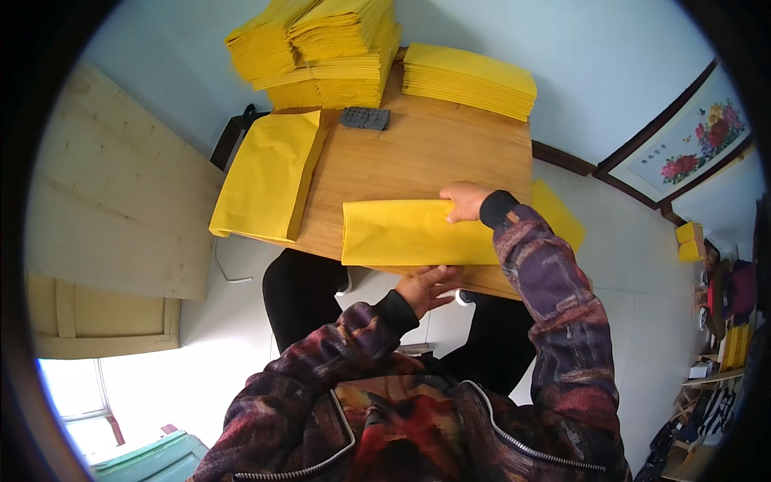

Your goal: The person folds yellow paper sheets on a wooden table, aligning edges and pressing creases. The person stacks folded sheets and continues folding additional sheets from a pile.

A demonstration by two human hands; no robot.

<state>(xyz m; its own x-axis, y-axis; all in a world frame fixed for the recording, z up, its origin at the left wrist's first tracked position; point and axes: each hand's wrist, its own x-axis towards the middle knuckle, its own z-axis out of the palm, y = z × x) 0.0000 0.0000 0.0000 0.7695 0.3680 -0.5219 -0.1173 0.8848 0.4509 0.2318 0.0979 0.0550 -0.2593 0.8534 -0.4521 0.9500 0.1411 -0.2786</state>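
Observation:
A folded yellow sheet (405, 233), paper-like or cloth-like, lies along the front edge of the wooden table (418, 165). My right hand (467, 199) is at its far edge, thumb over the top and the other fingers just beyond the edge. The right sleeve hides part of the sheet. Below the near edge is my left hand (430, 289), its fingers apart and the fingertips close to the sheet; whether they touch it cannot be made out. To the right of my right forearm another yellow piece (556, 217) sticks out past the table's side.
At the table's left lies a thick yellow folded pile (269, 177). Tall yellow stacks (337, 68) stand at the back left, a lower stack (470, 80) at the back right. A dark grey textured block (365, 119) sits between them. A framed flower picture (683, 145) is at the right.

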